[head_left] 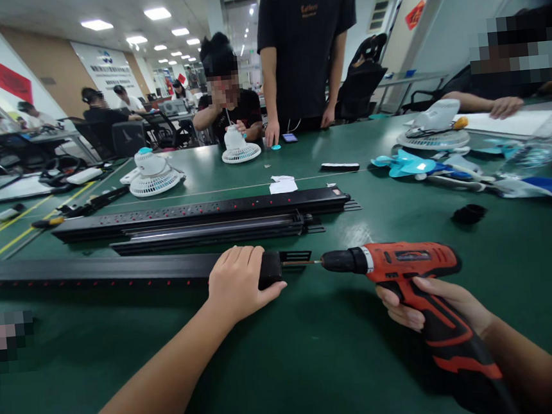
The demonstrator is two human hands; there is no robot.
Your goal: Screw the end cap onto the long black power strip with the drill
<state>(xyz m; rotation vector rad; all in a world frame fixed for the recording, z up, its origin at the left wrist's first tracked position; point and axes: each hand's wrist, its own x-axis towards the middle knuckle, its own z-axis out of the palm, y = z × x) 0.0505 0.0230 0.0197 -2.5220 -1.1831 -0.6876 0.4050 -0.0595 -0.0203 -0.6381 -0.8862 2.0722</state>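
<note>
My left hand [240,282] is wrapped over the right end of a long black power strip [117,271] that lies along the green table [290,373]. My right hand [439,305] grips the handle of a red and black cordless drill [407,273]. The drill's bit points left and meets the strip's end bracket [296,257], just right of my left fingers.
Two more black power strips [199,212] lie behind the first. Small white fans [153,176] and blue fan blades [410,164] are spread over the far table. A black cap [468,214] lies at right. Other people sit and stand along the far edge.
</note>
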